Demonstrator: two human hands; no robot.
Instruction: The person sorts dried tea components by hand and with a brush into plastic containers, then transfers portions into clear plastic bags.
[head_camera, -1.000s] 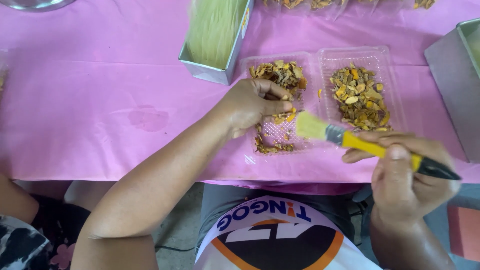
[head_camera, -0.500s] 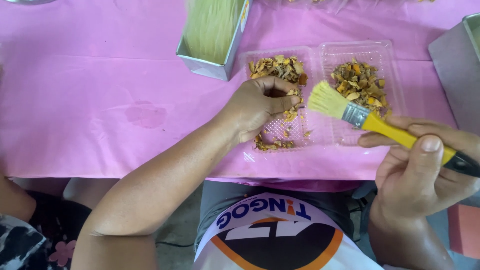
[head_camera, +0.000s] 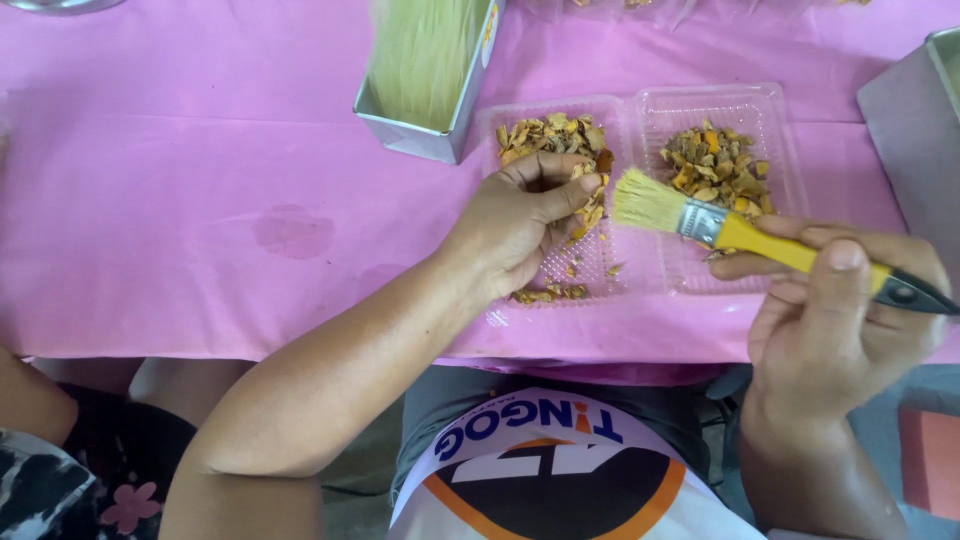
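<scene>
On the pink-covered table (head_camera: 180, 200), an open metal tin (head_camera: 425, 75) of pale thin sticks stands at the top, an orange strip on its side. Below it the left hand (head_camera: 520, 225) rests in the left compartment of a clear plastic tray (head_camera: 625, 180), fingers (head_camera: 560, 195) curled narrowly, pinching dried yellow-brown pieces (head_camera: 550, 135). The paintbrush (head_camera: 740, 232) has risen from that compartment in the last second, its bristles now lying over the divider, so the sweeping seems paused. The right hand (head_camera: 840, 320) grips its yellow handle, fingers closed round it. A second heap (head_camera: 715, 165) fills the right compartment. A grey metal box (head_camera: 915, 140) sits at the far right.
</scene>
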